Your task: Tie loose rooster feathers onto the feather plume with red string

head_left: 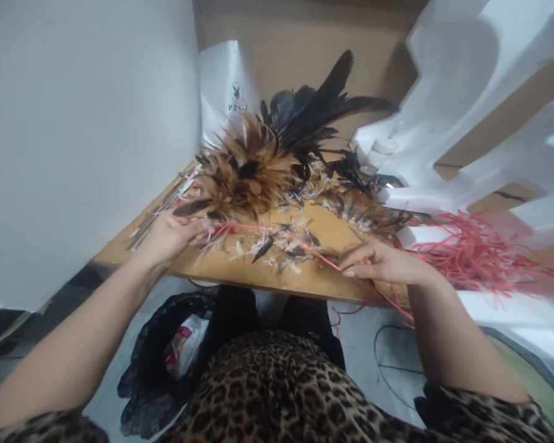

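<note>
So in the head view, the left hand (175,237) has its fingers pinched closed on the base of a rooster-feather bundle (244,172), fluffy golden-brown hackles with long, glossy black plumes fanning out behind. A thin, flat pink-red strip (300,241) runs from there to the right hand (373,261), thumb and fingertips nearly together on it. The bundle is over the yellowish wooden tabletop (332,227), just above some scattered feather scraps (281,246), wispy and pale with dark bits. Off to the right there's a tangled, stringy heap of pink-red strands (475,252).
</note>
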A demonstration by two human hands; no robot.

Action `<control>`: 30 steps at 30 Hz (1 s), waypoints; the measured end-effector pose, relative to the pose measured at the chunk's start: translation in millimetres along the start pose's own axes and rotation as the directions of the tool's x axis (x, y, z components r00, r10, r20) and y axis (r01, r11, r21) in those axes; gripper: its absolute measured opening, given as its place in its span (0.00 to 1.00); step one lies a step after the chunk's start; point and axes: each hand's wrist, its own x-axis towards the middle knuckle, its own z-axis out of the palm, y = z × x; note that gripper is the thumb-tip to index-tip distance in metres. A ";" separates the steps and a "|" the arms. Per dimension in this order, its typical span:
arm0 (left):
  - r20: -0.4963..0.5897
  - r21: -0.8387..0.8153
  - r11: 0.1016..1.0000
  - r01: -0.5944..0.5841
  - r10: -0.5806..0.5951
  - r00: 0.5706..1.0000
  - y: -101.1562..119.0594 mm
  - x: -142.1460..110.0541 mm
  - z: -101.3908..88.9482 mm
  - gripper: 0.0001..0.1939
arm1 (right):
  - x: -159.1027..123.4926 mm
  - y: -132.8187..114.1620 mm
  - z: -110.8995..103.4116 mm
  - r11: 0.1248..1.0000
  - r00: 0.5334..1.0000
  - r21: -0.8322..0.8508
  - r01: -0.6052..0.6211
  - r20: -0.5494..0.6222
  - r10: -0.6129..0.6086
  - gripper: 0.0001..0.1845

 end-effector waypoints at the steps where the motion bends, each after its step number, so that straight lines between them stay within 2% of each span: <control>1: 0.063 -0.014 0.999 0.043 -0.042 0.997 -2.6 1.0 9.8 0.15 | 0.4 -9.7 3.6 0.999 0.997 -0.026 0.041 -0.069 -0.042 0.20; 4: 0.135 -0.086 0.994 0.067 -0.054 0.989 -11.4 1.8 43.4 0.17 | 24.7 -33.8 19.1 0.997 0.929 -0.012 0.076 -0.363 -0.075 0.20; 6: 0.152 -0.095 0.993 0.066 -0.051 0.987 -17.3 0.2 65.1 0.18 | 54.3 -43.2 34.5 0.991 0.885 0.101 0.088 -0.465 -0.031 0.20; 8: 0.150 -0.128 0.989 0.079 -0.060 0.987 -22.0 -2.7 82.7 0.20 | 86.5 -48.2 52.8 0.948 0.870 0.240 0.208 -0.488 -0.068 0.18; 10: 0.140 -0.152 0.986 0.075 -0.054 0.989 -25.3 -5.8 94.5 0.20 | 114.6 -50.4 71.8 0.854 0.877 0.417 0.311 -0.471 -0.089 0.15; 12: 0.112 -0.152 0.987 0.061 -0.044 0.993 -27.9 -8.2 100.3 0.20 | 134.7 -50.5 89.4 0.745 0.873 0.573 0.340 -0.488 -0.024 0.11; 14: 0.084 -0.151 0.987 0.054 -0.042 0.996 -31.1 -9.1 101.6 0.20 | 146.7 -49.2 104.0 0.631 0.842 0.684 0.366 -0.532 0.088 0.09; 17: 0.085 -0.193 0.980 0.049 -0.034 0.996 -38.6 -8.0 101.2 0.19 | 154.4 -45.5 119.0 0.483 0.776 0.766 0.424 -0.582 0.243 0.12; 19: 0.099 -0.236 0.971 0.047 -0.024 0.995 -44.6 -6.8 102.6 0.18 | 156.7 -42.2 124.9 0.428 0.747 0.783 0.452 -0.594 0.297 0.13; 22: 0.083 -0.277 0.959 0.056 -0.034 0.996 -52.7 -5.2 108.0 0.17 | 159.4 -35.1 129.4 0.413 0.704 0.754 0.511 -0.643 0.302 0.12; 25: 0.052 -0.279 0.959 0.052 -0.039 0.998 -59.2 -4.0 114.1 0.15 | 161.6 -27.0 131.2 0.478 0.660 0.699 0.532 -0.696 0.284 0.11; 28: 0.020 -0.253 0.967 0.029 -0.024 1.000 -65.3 -2.7 116.8 0.13 | 162.1 -21.1 133.0 0.567 0.647 0.653 0.501 -0.718 0.256 0.11; 30: -0.025 -0.238 0.971 0.003 -0.010 1.000 -69.1 -2.5 116.5 0.14 | 161.3 -19.1 134.6 0.596 0.651 0.629 0.499 -0.726 0.221 0.11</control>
